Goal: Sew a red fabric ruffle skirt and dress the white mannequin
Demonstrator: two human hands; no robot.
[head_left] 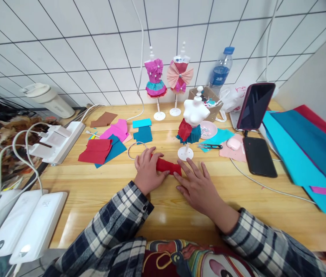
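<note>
A strip of red crepe-like paper (168,166) lies flat on the wooden table, between my two hands. My left hand (149,172) covers its left end, fingers bent over it and thumb along the lower edge. Over the right end, my right hand (199,186) has its fingers spread, fingertips touching the strip and the table. Just beyond stands a small white mannequin (195,112) on a round base, wearing a red and teal ruffled skirt (190,132). A thin metal ring (131,150) lies by my left fingertips.
Red paper pieces (95,151) and magenta pieces (118,130) lie left. Two dressed mannequins (155,77) stand behind. To the right are thread snips (210,146), a bead dish (208,130), phones (259,156) and coloured sheets (304,142). A power strip (60,142) borders the left.
</note>
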